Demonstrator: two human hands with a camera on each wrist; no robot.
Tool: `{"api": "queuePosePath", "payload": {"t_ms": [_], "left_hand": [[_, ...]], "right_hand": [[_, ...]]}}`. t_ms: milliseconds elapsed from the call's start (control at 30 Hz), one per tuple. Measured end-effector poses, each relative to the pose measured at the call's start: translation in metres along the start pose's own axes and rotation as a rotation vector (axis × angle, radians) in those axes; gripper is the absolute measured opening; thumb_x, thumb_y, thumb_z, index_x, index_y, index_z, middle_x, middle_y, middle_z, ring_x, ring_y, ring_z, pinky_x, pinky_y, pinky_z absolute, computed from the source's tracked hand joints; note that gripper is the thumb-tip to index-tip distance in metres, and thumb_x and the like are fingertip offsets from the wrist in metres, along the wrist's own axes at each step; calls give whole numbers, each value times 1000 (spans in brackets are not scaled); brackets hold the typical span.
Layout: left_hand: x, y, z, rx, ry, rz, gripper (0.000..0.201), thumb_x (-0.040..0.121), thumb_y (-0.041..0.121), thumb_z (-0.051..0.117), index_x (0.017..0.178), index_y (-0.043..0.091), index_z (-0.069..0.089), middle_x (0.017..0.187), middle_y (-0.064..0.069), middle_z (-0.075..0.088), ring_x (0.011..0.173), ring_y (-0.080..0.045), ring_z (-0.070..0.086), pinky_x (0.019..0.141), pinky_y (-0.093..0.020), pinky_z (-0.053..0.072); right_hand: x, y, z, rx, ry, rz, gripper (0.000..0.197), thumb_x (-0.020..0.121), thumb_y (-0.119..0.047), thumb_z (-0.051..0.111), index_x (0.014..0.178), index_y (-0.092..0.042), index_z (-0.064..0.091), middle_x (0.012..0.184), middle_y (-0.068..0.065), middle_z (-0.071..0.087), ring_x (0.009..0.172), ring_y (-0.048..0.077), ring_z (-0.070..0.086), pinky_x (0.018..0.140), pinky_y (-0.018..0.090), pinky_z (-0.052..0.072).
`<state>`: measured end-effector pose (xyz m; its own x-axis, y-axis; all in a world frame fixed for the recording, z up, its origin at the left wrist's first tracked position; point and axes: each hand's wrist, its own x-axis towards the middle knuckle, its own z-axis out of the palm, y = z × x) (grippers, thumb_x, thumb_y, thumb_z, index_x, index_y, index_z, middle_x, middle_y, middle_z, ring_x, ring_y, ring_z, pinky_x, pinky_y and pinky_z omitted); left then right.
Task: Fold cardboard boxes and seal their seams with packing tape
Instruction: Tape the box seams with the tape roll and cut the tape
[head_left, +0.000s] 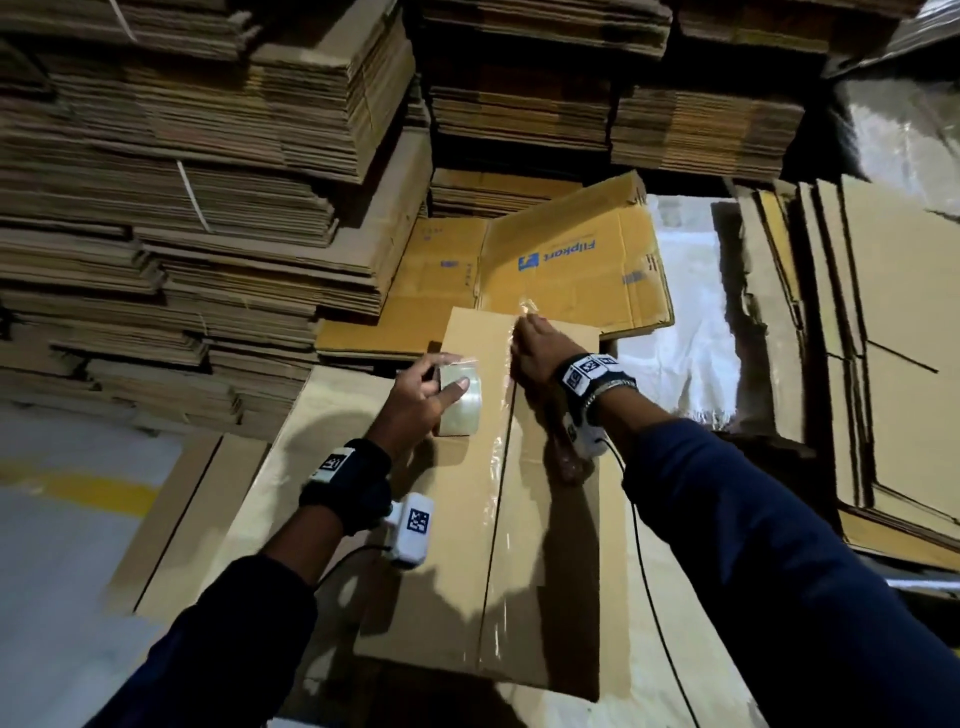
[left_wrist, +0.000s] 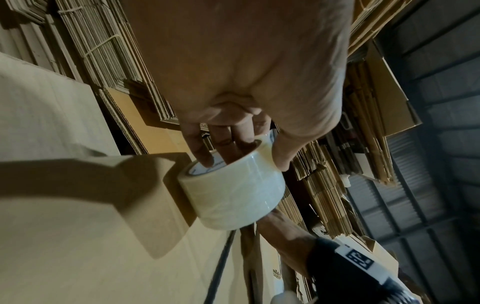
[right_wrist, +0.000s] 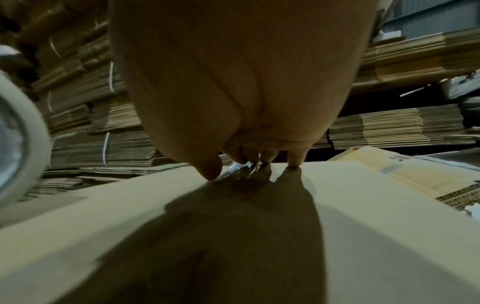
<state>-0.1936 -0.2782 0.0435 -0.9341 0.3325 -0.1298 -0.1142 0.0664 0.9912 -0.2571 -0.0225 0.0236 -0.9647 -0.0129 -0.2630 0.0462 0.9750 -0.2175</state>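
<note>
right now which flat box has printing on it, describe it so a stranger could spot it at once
Start at the plain box under both hands, with clear tape along its centre seam. Just past its far edge, before the tall stacks of flattened cartons, lies a flattened yellow-brown carton. Unlike its plain neighbours, it carries a blue Flipkart logo.

Matt brown cardboard box (head_left: 550, 545), glossy clear plastic tape roll (left_wrist: 233, 191), rough corrugated stack edges (head_left: 156, 208)
</note>
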Motion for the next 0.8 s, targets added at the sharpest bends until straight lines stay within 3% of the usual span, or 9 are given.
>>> {"api": "queuePosePath", "payload": {"t_ms": [100,167,233,367,533,633,700,767,800], "left_hand": [[4,2,-2,49,-38,-14,29,99,11,70,127,13,63,107,13,75,97,-18,75,80,-29,59],[6,2,-2,54,-60,-32,29,99,14,70,127,16,63,105,17,76,98,-20,75,84,-32,59],[6,2,-2,37,-56,-34,28,99,16,70,126,18,64,111,24,75,98,-18,75,79,-27,59],[9,2,-1,21,-23,-28,28,100,17,70,127,16,64,128,14,70,100,-17,73,74,-25,57],[11,-1,1,28,-11,-34,29,100,18,69,128,15,63,134,14,67,97,-4,72,78,-19,54],[12,0,3,-19,29,-49,24,100,12,68,124,11,65,122,14,70,92,6,69,79,-13,50],[17,1,2,-3,50,-57,23,98,14,70,121,13,68,123,12,70,103,4,66,88,-18,47],[23,4,-1,-12,34,-65,28,92,19,73,119,14,71,124,9,71,111,-4,65,90,-20,47],[24,6,-1,-32,9,-73,31,89,21,73,119,12,71,123,6,71,110,-7,66,87,-18,49]], "right_hand": [[17,4,0,-36,-26,22,66,108,-40,34,163,-9,16,172,12,13,158,28,15,123,56,17],[24,3,-5,-35,3,51,57,105,-40,36,154,-10,33,163,13,33,150,31,29,115,59,25],[31,3,-8,-36,2,94,49,102,-40,36,143,-14,44,151,13,44,140,33,36,109,60,26],[46,4,-15,52,-67,146,42,95,-38,34,128,-21,54,139,10,55,133,33,36,107,63,21],[53,2,-23,55,-138,223,39,95,-35,35,122,-18,57,142,15,56,146,38,28,111,68,14],[51,3,-24,39,-180,218,31,95,-40,37,110,-19,54,141,12,56,141,42,33,109,72,18],[44,4,-26,69,-193,204,39,97,-42,37,127,-23,54,153,10,49,144,40,33,112,72,15],[32,3,-27,178,-117,179,55,102,-44,36,156,-33,36,168,4,29,153,35,22,119,67,10],[22,0,-28,253,-48,150,59,102,-44,38,160,-34,31,170,2,24,155,35,19,120,67,12]]}}
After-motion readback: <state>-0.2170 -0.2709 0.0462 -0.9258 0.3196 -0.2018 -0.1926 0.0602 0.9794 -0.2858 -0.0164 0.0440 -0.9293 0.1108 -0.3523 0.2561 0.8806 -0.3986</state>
